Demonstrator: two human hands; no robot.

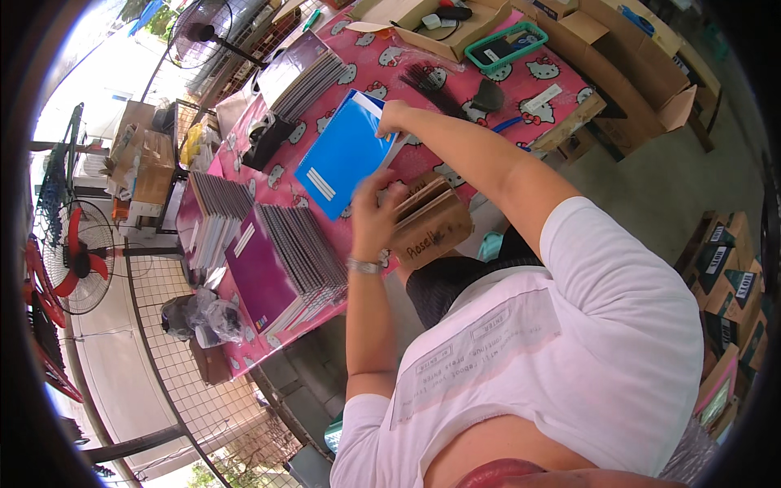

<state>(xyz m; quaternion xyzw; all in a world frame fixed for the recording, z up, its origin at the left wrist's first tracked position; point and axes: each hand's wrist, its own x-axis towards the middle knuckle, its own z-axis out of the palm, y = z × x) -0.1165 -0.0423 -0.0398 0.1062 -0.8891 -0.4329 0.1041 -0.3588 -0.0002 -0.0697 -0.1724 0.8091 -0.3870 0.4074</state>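
A blue spiral notebook [329, 154] with white label lines lies tilted on the pink table, some white page edge showing at its far right corner. My right hand [394, 119] is closed on that corner, fingers pinched at the cover and pages. My left hand [377, 207], slightly blurred, is beside the notebook's near edge with its fingers curved and apart, and nothing shows in them. Close by my left hand is a small brown cardboard box [435, 236] at the table's near edge. Stacks of purple spiral notebooks [264, 268] stand left of my left forearm.
The table has a pink patterned cover [358, 69]. Another notebook stack [305, 77] stands at the back, near a black tape dispenser [267, 142]. A green basket [506, 47], black bristly bundle [431, 88] and open carton [443, 28] lie farther right. Fans [80, 259] stand left.
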